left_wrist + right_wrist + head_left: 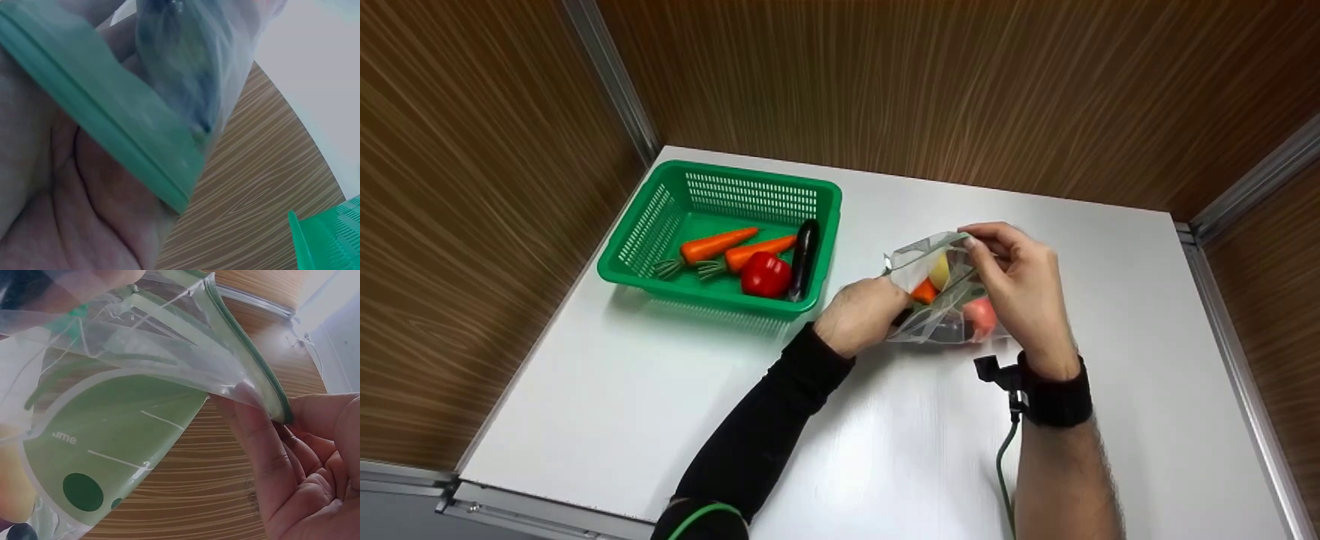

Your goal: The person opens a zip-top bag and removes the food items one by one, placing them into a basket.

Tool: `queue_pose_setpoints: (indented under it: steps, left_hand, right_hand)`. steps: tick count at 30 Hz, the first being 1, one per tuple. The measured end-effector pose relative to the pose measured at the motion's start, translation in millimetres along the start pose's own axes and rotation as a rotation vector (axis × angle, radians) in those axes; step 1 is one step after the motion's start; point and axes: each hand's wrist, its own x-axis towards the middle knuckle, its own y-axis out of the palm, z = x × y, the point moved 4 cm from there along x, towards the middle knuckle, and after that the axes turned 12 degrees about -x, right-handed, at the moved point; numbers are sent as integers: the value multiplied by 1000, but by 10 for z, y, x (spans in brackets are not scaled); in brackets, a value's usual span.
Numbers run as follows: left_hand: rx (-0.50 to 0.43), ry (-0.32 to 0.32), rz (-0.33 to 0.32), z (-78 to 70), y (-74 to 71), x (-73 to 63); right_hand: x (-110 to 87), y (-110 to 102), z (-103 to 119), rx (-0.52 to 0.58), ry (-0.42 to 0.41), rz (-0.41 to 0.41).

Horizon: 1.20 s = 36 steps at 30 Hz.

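A clear zip bag (934,330) with a green closure strip (107,118) lies slanted between the hands. Through its plastic show a dark eggplant (945,328), an orange piece (924,292), a yellow item (940,271) and a pinkish-red round one (979,318). My left hand (864,315) reaches in at the bag's mouth, the strip crossing its palm. Its fingers, partly hidden by the plastic, hold a dark eggplant (180,56). With thumb and fingertips, my right hand (1024,289) pinches the bag's upper edge at the strip, holding the mouth apart.
A green basket (829,247) stands at the back left of the white table (607,420). Inside it are two carrots (720,244), a glossy red rounded vegetable (766,275) and an eggplant (805,259). Wood-grain panels (885,90) enclose the table's back and sides.
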Motion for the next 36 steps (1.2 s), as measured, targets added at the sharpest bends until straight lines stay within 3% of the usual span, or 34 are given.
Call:
queue_pose_setpoints:
  steps: [7,14,17,25,36]
  left_hand:
    - [38,47,-66,-12,-69,-28]
    - [-35,53,35,31,-180,-9]
    - [-69,59,44,48,-246,-27]
    - [-164,81,0,71,-474,-130]
    - [-160,122,-91,127,-789,-346]
  right_hand:
    - [-7,-30,2,-27,4,-22]
    - [4,-51,-1,-22,15,-30]
    - [10,-58,-6,-9,19,-37]
    - [16,-63,-20,2,26,-50]
    - [12,-65,-37,16,28,-45]
